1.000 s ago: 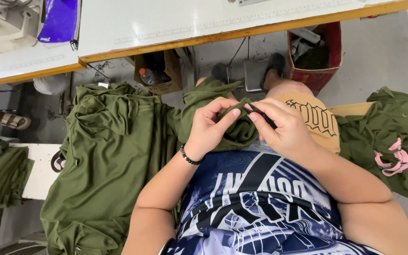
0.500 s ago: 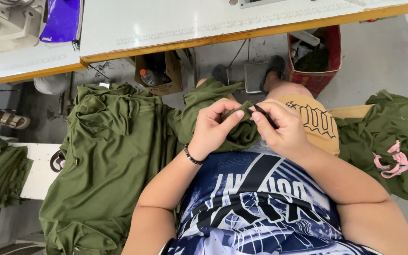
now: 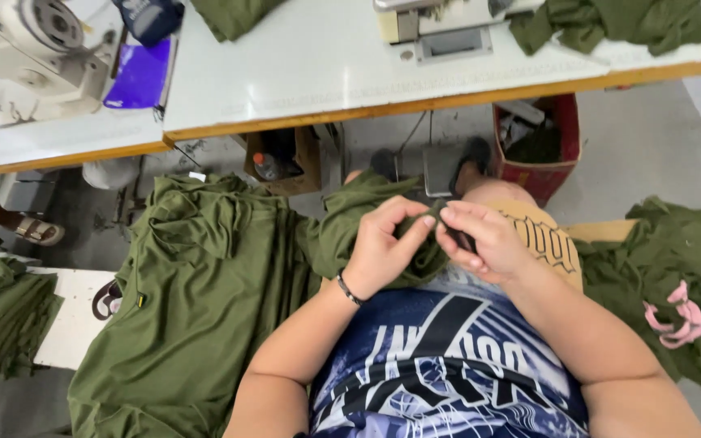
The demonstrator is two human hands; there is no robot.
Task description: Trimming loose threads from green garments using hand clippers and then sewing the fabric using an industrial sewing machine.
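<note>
both hands, left hand [image 3: 383, 251] and right hand [image 3: 484, 242], pinch a fold of the olive garment [image 3: 204, 300]; judging by this, a loosened pinch could let the fabric slip off the lap.

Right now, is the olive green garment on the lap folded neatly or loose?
Loose: the olive green garment drapes rumpled over the lap, one end bunched between the left hand and right hand.

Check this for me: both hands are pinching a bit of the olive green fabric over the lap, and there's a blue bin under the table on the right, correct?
Not quite. In the head view the bin under the table is red, not blue. The rest holds: the left hand and right hand both pinch the olive green fabric over the lap.
</note>
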